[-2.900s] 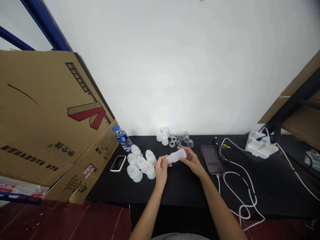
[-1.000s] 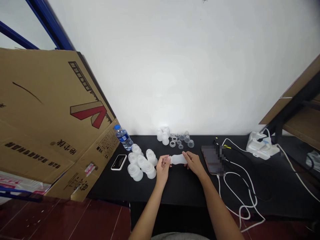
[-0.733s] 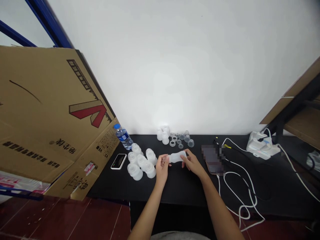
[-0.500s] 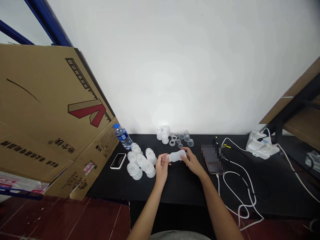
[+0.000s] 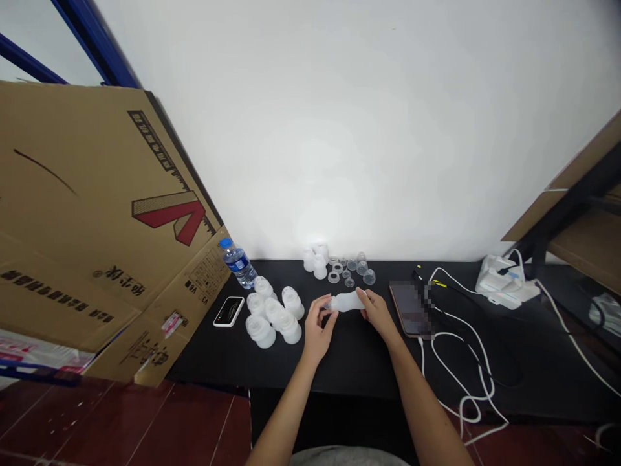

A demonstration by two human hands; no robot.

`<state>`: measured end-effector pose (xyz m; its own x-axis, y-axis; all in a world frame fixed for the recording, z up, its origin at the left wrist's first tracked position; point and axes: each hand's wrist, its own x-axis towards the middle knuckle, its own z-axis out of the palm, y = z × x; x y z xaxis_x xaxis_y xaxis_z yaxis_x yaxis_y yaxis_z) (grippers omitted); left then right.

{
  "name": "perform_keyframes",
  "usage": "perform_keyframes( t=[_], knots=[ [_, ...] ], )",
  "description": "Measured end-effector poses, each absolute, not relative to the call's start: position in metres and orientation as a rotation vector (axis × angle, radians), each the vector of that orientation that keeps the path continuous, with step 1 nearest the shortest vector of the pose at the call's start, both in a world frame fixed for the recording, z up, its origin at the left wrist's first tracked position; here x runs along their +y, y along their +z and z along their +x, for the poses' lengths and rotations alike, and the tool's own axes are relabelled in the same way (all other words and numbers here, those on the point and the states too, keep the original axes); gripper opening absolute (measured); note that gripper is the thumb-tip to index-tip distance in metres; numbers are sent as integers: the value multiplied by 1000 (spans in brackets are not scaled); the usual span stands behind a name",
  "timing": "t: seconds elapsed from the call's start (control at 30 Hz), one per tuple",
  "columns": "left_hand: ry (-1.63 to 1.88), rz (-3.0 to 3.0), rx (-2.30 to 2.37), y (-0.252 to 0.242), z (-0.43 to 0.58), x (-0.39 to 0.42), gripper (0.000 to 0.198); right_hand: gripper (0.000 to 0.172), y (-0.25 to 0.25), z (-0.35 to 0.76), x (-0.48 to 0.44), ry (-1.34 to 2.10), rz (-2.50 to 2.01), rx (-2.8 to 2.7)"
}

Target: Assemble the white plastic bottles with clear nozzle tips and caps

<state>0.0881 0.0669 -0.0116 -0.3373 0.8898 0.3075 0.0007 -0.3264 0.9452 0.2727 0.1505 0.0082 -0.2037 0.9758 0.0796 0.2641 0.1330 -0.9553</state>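
Frosted plastic bottle (image 5: 347, 301) is held on its side between the hands, above the black tabletop (image 5: 359, 366), neck pointing left. Its wide end is pinched by the right hand (image 5: 377, 315), with the right fingers (image 5: 363, 297) pressed together on the bottle. Left hand (image 5: 317, 328) is at the neck, left fingers (image 5: 323, 306) curled and slightly spread; contact with the neck cannot be told.

Cluster of upright frosted bottles (image 5: 274, 315) stands just left of the left hand, nearest obstruction on that side. Behind the hands, near the wall, are white bottle parts (image 5: 314, 259) and clear rings and cups (image 5: 350, 269). Phone (image 5: 408, 309), partly pixelated, lies just right of the right hand. White cables (image 5: 460, 349) run beyond it towards a white power strip (image 5: 502, 285) at right.

Further left are a black-faced device (image 5: 229, 311) and a blue-capped water bottle (image 5: 237, 265), beside a cardboard sheet (image 5: 97, 226) overlapping the upper left of the table. Back edge meets the white wall (image 5: 339, 142). Black surface extends from under the hands to the front edge.
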Motion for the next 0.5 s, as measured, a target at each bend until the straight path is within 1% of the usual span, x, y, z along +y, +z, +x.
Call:
perform_keyframes(
  t=[0.1,0.17,0.3,0.4,0.5],
  knots=[
    [1753,1156,1229,-13,89,68,59,62,6,272,153,1133,-1253,-1558],
    [1766,1059,1259,-16,87,72,65,61,4,271,153,1131,-1242,-1548],
    [1653,998,1332,-22,84,77,48,58,1,270,153,1170,-1165,-1551],
    [1595,1051,1329,-21,82,76,46,58,2,271,153,1182,-1143,-1548],
    [1587,1089,1329,-20,83,72,45,61,3,272,155,1172,-1188,-1527]
  ],
)
